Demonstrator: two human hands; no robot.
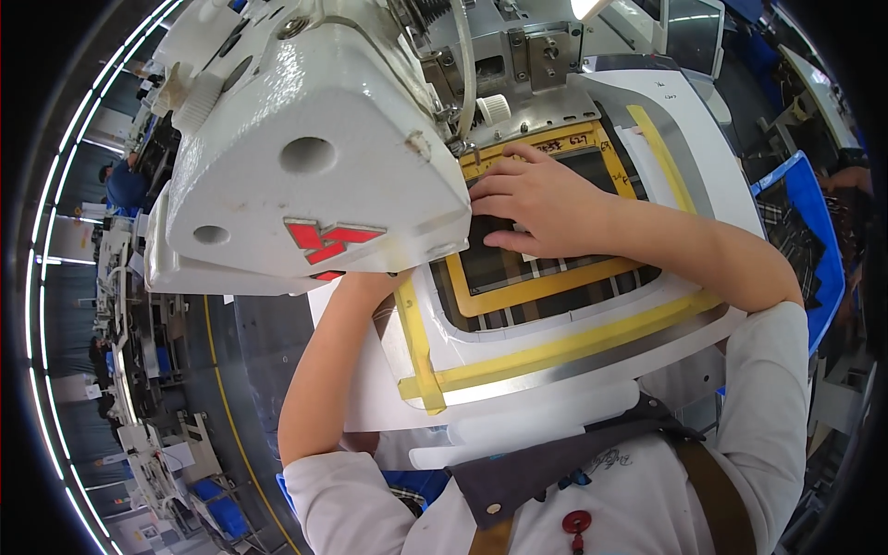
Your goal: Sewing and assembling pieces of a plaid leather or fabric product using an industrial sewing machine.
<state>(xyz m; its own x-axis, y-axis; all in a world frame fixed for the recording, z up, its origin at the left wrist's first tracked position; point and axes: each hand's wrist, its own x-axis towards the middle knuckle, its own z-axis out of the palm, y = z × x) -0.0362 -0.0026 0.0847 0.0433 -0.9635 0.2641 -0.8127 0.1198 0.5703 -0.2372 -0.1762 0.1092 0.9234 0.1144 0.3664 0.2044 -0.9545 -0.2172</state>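
My right hand lies with fingers outstretched over a yellow rectangular frame and the dark cloth panel inside it. The fingertips reach to the edge of the white sewing machine head, near its needle area. Beneath the frame is dark plaid fabric, showing through a cut-out in a metal plate edged with yellow tape. A small pale piece shows under my right palm. Of my left arm only the forearm and wrist are visible; the machine head hides the left hand and its fingers.
The machine head fills the upper left and covers part of the plate. A white board lies under the plate. To the right, a blue-lined container holds plaid fabric. Other machines and a person are far off at the left, past a yellow floor line.
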